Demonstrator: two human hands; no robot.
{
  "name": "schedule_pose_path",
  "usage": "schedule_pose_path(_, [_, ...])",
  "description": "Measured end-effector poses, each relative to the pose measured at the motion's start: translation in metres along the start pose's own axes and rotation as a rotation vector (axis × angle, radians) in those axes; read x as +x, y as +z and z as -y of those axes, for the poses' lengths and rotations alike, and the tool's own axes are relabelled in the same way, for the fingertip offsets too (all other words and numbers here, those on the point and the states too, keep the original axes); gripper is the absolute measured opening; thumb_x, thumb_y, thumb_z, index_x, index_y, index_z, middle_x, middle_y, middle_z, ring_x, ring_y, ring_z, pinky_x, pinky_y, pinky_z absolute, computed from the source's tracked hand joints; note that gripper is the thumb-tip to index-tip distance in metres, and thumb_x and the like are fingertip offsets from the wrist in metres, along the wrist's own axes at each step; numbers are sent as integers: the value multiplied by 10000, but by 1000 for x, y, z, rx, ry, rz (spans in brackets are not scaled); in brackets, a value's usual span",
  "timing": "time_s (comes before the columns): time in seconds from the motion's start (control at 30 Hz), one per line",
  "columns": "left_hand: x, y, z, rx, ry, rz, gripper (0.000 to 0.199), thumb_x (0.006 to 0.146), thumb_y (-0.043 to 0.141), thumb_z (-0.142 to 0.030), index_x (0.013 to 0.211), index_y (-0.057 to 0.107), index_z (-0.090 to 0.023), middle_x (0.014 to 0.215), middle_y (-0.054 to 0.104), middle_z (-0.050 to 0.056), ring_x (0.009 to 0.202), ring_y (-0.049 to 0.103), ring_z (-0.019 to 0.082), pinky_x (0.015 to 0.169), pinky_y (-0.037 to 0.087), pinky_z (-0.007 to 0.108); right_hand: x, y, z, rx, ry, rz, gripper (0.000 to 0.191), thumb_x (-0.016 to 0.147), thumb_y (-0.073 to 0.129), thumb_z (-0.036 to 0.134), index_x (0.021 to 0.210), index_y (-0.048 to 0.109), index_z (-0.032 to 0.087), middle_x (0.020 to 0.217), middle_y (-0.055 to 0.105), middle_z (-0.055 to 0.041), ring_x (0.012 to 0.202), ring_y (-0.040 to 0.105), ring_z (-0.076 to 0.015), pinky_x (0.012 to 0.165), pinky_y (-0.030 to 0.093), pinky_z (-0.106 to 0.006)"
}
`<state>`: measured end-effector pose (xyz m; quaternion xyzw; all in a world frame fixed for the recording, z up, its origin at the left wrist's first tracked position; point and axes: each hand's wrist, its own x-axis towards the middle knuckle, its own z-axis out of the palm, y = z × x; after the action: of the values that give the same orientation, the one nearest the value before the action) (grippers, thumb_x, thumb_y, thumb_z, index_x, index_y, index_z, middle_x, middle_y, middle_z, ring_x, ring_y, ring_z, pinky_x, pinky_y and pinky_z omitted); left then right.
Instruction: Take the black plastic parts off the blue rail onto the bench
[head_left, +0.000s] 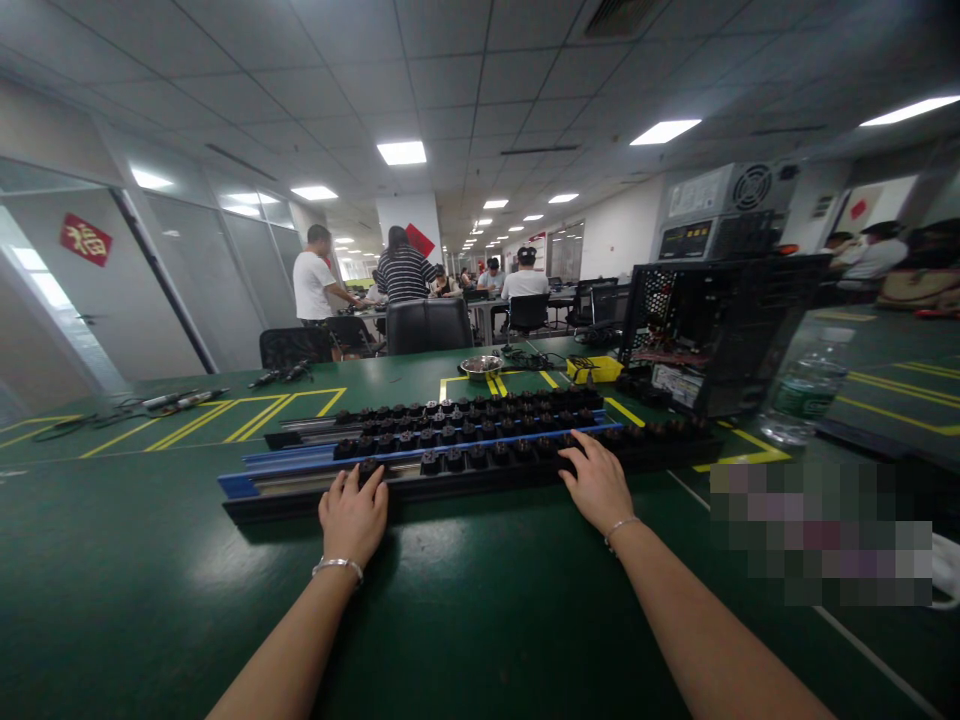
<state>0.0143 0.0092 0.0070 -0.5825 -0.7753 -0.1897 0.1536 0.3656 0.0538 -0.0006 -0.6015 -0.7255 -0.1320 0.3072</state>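
My left hand (pixel 354 515) rests at the left part of the nearest black rail (pixel 300 497), its fingers apart and touching the rail's edge beside a small black block (pixel 367 466). Farther right along the same rail lies my right hand (pixel 598 482), fingers spread over its near edge and closest to the row of small black blocks (pixel 478 455). Behind it, blue strips (pixel 292 458) and more rows of black blocks (pixel 450 434) run parallel. Neither hand visibly grips anything. What lies under the fingertips is partly hidden.
On the green table (pixel 465 620) stand a metal bowl (pixel 481 367), a yellow tray (pixel 595 369), an opened computer case (pixel 716 335) and a water bottle (pixel 806 390). Cabled tools (pixel 176 401) lie at left. Office chairs (pixel 429 326) and several people are beyond.
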Motion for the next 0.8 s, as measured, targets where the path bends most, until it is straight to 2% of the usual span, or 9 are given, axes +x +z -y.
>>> schedule_pose_path(0.8, [2,-1,4,-9,-91,34,441,869,273,-376,1225,519,-289,1343,445,75,1276,298,275,998,274,485,0,3,-3,20,-26,-47,216,746,523,204,945,606,216,1273,456,-78,1198,387,-246,963,335,-438])
